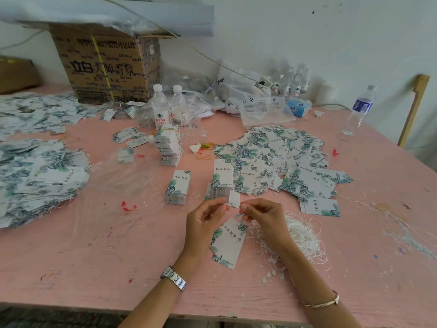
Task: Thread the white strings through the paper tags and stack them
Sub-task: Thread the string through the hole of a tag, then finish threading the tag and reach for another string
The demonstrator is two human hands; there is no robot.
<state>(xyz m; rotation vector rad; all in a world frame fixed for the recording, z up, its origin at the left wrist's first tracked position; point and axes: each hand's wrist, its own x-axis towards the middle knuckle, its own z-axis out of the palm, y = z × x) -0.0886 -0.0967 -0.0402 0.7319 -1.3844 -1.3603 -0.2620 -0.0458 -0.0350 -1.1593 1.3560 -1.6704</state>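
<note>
My left hand (205,221) and my right hand (262,215) are raised close together over the pink table (118,256), each pinching an end of a thin white string at the fingertips. A leaf-printed paper tag (228,243) hangs tilted below my hands, seemingly on that string. A tangle of white strings (300,235) lies just right of my right hand. Two neat stacks of tags (178,187) (222,183) stand just beyond my hands. A loose spread of strung tags (279,157) lies farther back on the right.
Large heaps of tags (37,171) cover the table's left side. A taller tag stack (169,145), two water bottles (169,107), a cardboard box (106,65) and plastic bags sit at the back. Another bottle (359,110) stands at the far right edge.
</note>
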